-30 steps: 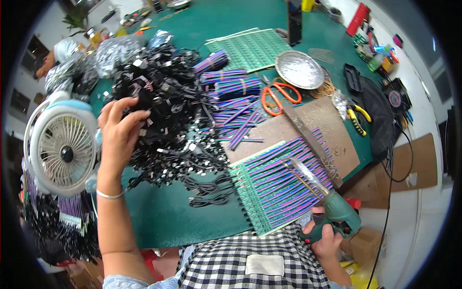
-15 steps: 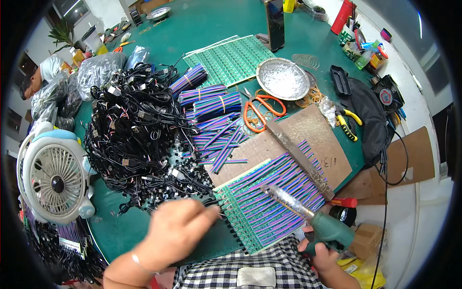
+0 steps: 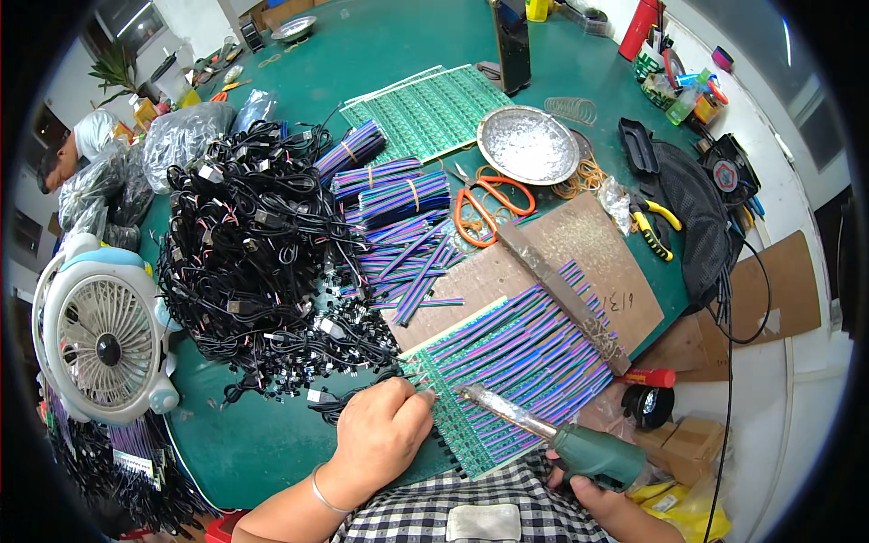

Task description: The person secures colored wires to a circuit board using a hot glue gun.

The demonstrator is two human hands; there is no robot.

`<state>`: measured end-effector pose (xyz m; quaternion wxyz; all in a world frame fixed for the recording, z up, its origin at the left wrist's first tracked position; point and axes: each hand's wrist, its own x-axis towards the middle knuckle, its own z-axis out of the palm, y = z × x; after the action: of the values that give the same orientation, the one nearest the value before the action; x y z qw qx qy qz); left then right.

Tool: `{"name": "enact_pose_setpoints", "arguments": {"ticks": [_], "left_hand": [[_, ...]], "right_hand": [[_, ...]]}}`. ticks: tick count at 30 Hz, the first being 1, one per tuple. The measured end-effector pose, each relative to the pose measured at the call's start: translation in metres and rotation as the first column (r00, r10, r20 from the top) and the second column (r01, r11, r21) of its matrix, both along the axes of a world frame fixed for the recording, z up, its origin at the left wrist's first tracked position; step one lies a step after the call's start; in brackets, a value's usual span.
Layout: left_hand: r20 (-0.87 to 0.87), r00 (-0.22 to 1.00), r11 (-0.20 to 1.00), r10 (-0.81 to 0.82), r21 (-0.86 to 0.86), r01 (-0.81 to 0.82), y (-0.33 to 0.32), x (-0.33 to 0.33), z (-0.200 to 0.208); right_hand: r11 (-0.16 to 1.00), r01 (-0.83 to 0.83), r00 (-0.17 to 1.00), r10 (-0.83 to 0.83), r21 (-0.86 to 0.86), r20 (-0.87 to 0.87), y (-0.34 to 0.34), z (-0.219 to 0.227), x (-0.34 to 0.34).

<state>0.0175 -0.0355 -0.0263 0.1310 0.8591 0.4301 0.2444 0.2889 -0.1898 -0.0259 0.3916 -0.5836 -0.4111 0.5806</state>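
A green tabletop (image 3: pixel 272 443) carries a heap of black cables (image 3: pixel 253 244) and, at the heap's four o'clock, a circuit-board panel (image 3: pixel 457 425) with striped ribbon wires (image 3: pixel 520 362). A green soldering gun (image 3: pixel 599 455) points to ten o'clock, tip over the panel. The left hand (image 3: pixel 385 425), at the panel's nine o'clock edge, has its fingers pinched together, contents hidden; the right hand's (image 3: pixel 587 493) fingers close around the gun's grip.
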Motion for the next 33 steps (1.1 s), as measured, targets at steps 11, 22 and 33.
{"name": "enact_pose_setpoints", "arguments": {"ticks": [11,22,33], "left_hand": [[-0.028,0.999,0.998,-0.04,-0.042,0.039,0.0,0.0,-0.001],[-0.061,0.996,0.992,-0.057,-0.116,0.05,0.002,0.003,0.01],[-0.1,0.993,0.987,-0.059,-0.153,0.043,0.004,0.005,0.014]], "right_hand": [[0.984,-0.111,0.976,0.082,0.137,0.2,0.006,-0.008,-0.001],[0.976,-0.132,0.97,0.091,0.176,0.225,0.013,-0.006,-0.005],[0.969,0.133,0.991,-0.126,0.211,-0.045,0.011,-0.013,-0.007]]}}
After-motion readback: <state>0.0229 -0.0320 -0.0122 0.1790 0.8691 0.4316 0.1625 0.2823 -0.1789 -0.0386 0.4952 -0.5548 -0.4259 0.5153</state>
